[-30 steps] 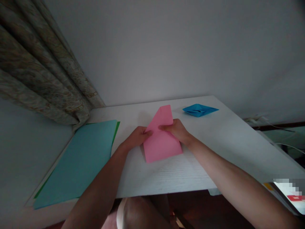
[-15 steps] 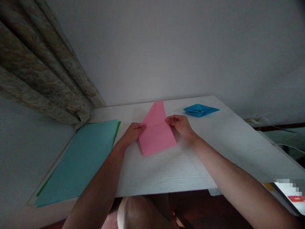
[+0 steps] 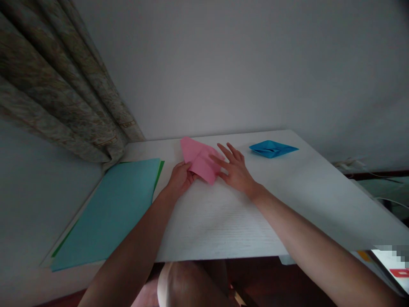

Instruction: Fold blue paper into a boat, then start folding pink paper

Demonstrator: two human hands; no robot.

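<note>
- Head view: one pink paper (image 3: 200,162) lies folded on the white table (image 3: 223,221), past the middle and towards the wall, between the two hands.
- Two hands are on it. The left hand (image 3: 180,178) has its fingers curled, with the thumb closed on the paper's near left edge, so it has hold of it.
- The right hand (image 3: 235,171) is spread wide and flat and grips nothing. Its fingertips (image 3: 214,159) rest on the paper's right side.
- One blue boat (image 3: 273,148) sits to the right of the right hand, well apart from the pink paper.
- One teal sheet (image 3: 110,215) lies flat at the table's left, and one green sheet (image 3: 160,169) shows as a thin strip under its right edge.
- One curtain (image 3: 64,98) hangs at the far left, above the sheets.
- Half a second ago the pink paper was a taller, pointed shape with its tip towards the wall, and each hand pinched one side. Now it is lower and smaller and lies closer to the wall.
- The right hand has let go and opened out, while the left hand stays at the paper's left edge.
- Boat and sheets lie as before.
</note>
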